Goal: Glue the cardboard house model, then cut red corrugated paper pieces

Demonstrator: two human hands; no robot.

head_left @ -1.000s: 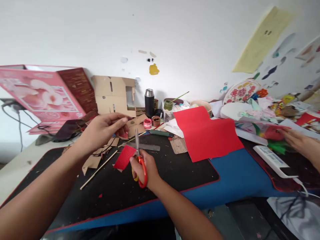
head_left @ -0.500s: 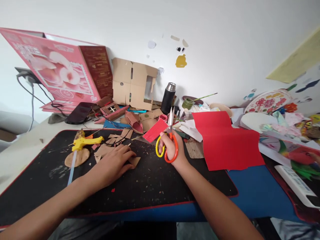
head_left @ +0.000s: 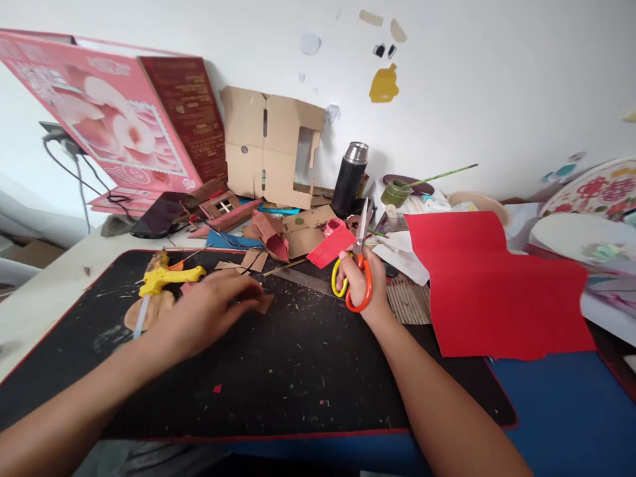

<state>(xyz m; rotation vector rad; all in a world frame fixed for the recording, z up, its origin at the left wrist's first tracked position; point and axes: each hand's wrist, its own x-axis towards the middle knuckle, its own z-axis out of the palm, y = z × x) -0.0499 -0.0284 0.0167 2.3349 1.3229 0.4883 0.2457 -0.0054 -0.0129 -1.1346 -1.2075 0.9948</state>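
My right hand (head_left: 366,281) grips a pair of scissors (head_left: 365,222) with a yellow and an orange handle loop, blades pointing up and nearly closed. A red corrugated strip (head_left: 331,247) sticks out to the left from beside the thumb of the same hand and seems held there. Over the left part of the black mat (head_left: 298,377), my left hand (head_left: 213,305) pinches a small brown cardboard piece (head_left: 266,304) between thumb and fingers. Beyond that hand lie cardboard scraps (head_left: 253,260) and a clear ruler (head_left: 308,281).
A yellow hot glue gun (head_left: 166,277) rests on a round wooden disc (head_left: 154,308) at left. Large red sheet (head_left: 501,291) covers the right side. Behind stand a black flask (head_left: 349,182), a green paint jar (head_left: 396,192), a cardboard panel (head_left: 278,149) and a pink box (head_left: 119,126).
My left hand has lifted slightly, with the cardboard piece now at its fingertips. My right hand still holds the scissors and strip. The view has shifted left and closer.
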